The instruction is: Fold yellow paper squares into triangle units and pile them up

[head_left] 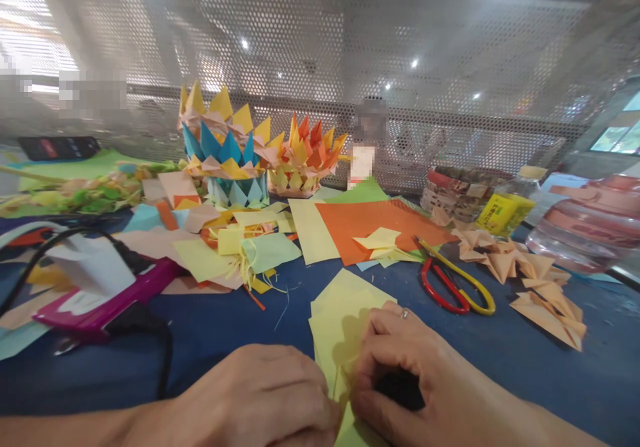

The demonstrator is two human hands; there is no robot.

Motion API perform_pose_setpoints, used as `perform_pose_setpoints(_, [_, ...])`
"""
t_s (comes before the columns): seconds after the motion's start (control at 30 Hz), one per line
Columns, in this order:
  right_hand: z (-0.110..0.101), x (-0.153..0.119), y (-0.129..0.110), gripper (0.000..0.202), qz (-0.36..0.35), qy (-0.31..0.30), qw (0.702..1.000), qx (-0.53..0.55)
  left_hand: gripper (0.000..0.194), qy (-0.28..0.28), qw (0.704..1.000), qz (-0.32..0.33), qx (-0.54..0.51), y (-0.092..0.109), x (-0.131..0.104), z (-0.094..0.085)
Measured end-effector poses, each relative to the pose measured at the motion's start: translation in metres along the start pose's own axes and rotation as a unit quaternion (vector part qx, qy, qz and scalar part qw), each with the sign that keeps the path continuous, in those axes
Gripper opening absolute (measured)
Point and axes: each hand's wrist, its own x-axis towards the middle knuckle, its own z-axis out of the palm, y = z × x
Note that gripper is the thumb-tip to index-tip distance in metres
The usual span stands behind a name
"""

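Observation:
Pale yellow sheets of paper (340, 307) lie on the blue table between my two hands, their corners fanned out a little. My right hand (400, 367), with a ring on one finger, is closed, thumb and fingers pinching yellow paper. From the left, my left hand (270, 394) curls against the same paper near the bottom edge; its fingertips are partly hidden. Beyond my right hand lie scissors (453, 284) with one red and one yellow handle, blades resting by yellow paper scraps (383, 242).
Folded-paper crowns (230, 147) stand at the back. Orange paper (370, 224) and scraps (270, 250) spread across the middle. At left sits a purple power strip (110, 307) with black cables. Peach folded pieces (543, 287), a yellow-labelled bottle (510, 207) and a pink jug (590, 220) are right.

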Motion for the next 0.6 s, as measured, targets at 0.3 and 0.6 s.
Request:
perform_pose_setpoints(0.3, [0.002, -0.002, 0.009, 0.015, -0.096, 0.006, 0.994, 0.044, 0.022, -0.014, 0.999, -0.043, -0.016, 0.009, 0.019, -0.013])
perform_pose_setpoints(0.6, [-0.003, -0.004, 0.012, 0.025, -0.178, 0.079, 0.979, -0.052, 0.021, -0.042, 0.997, -0.031, -0.049, 0.001, 0.020, -0.015])
